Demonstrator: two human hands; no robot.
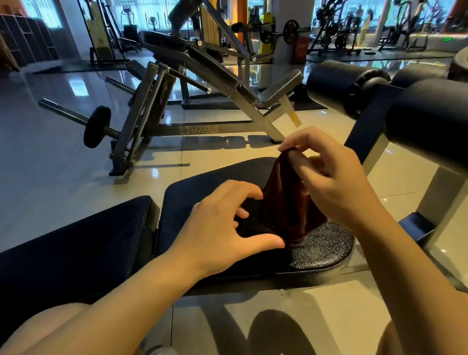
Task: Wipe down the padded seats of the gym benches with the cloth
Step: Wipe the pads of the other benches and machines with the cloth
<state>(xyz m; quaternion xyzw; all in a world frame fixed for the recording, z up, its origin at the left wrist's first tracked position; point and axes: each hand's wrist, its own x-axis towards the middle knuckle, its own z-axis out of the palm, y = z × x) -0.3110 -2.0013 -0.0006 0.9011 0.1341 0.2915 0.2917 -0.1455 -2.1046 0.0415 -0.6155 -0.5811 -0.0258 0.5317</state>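
The bench (64,246) runs across the lower part of the view, its long back pad on the left and the seat (200,188) just right of it, a narrow gap between them. Beyond the seat's far right end stand the black rollers (433,122), and a plate-loaded machine (165,98) sits on the tiled floor behind, well apart.

On the seat's right half lies the cloth (288,201), dark brown, lifted into a peak with its lower edge resting on the pad.

The right hand (336,180) pinches the top of that peak between thumb and fingertips and holds it up. The left hand (225,228) is over the cloth's left lower edge, fingers bent and spread; its thumb touches the hem, but whether it truly grasps the fabric I cannot tell (the fingertips sit in shadow against dark cloth).

The step in hand looks like gathering or refolding the cloth before wiping. To do it well, fold it into a flat wad that fills the palm, then press it flat and sweep in overlapping passes along the seat, taking in the grained front edge (322,243) and the rim beside the gap. A bunched cloth would only touch in patches, I judge.
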